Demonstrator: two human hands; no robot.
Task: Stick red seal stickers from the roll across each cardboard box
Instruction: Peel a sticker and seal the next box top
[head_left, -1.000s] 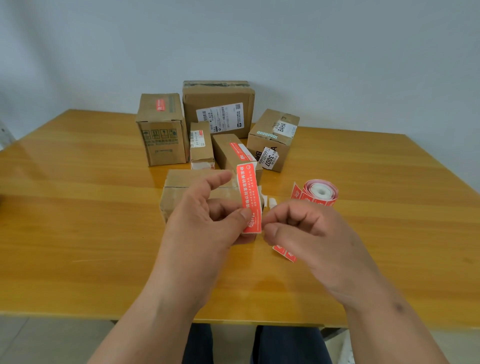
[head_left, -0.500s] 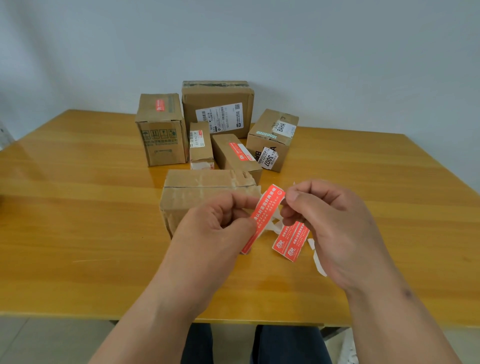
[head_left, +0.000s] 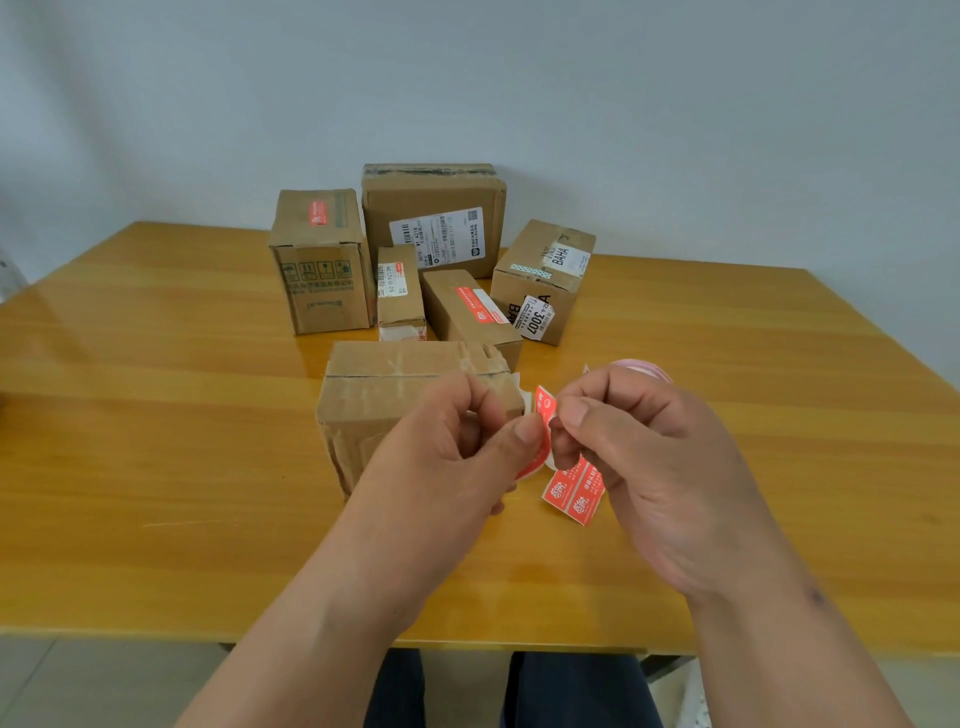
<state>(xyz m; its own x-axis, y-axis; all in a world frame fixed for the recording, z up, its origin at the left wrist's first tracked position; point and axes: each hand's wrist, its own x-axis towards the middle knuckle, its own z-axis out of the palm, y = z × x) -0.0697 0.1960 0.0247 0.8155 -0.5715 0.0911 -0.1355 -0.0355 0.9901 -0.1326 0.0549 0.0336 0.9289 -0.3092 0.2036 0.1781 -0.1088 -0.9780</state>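
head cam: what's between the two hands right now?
A red seal sticker, pinched from both sides by the left hand and right hand, curling just above the wooden table. Head view shows it.

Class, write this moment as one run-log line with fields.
step: peeling | left hand: pinches red sticker | right hand: pinches sticker strip | target: nearest box, unsealed

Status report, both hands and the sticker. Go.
Left hand and right hand both pinching curled red seal sticker. Nearest brown cardboard box unsealed, behind left hand. Nothing blocking.
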